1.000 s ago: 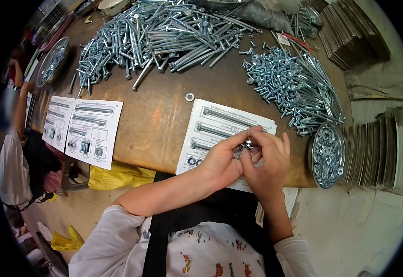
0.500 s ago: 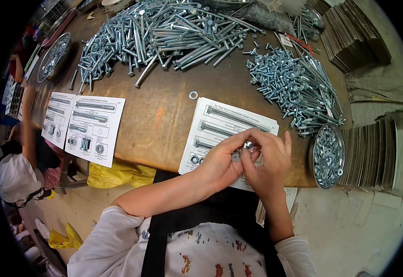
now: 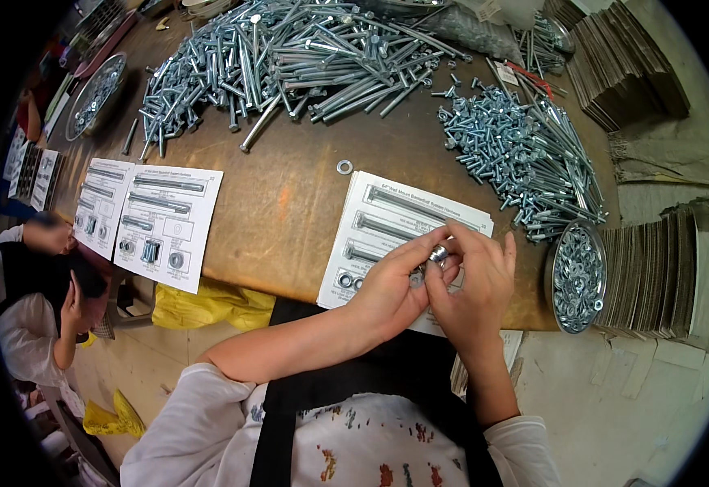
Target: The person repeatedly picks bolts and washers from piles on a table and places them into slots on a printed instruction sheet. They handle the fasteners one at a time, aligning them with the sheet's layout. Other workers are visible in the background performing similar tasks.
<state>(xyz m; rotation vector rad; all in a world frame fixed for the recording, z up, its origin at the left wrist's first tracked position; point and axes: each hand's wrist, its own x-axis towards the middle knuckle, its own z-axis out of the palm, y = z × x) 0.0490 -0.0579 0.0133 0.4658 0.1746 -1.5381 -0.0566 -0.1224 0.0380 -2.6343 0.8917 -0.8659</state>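
Observation:
My left hand (image 3: 399, 284) is turned partly palm up, its fingers curled around small shiny metal rings (image 3: 439, 254), nuts or washers. Fingers of my right hand (image 3: 478, 272) close on the same pieces from the other side. Another small metal piece shows lower between the hands; the rest is hidden in the palms. Both hands are above a stack of printed hardware sheets (image 3: 340, 235) at the table's near edge. A single flat washer (image 3: 344, 167) lies on the table just beyond the stack.
A big heap of long bolts (image 3: 306, 65) covers the far table. At the right are a pile of shorter bolts (image 3: 517, 154), a bowl of washers (image 3: 578, 276) and cardboard stacks (image 3: 642, 268). Printed sheets (image 3: 168, 219) lie left; another person (image 3: 38, 300) sits beyond.
My fingers have shifted slightly, and more of the shiny rings shows between them. At the left, the other person has lowered an arm that was reaching up to the table.

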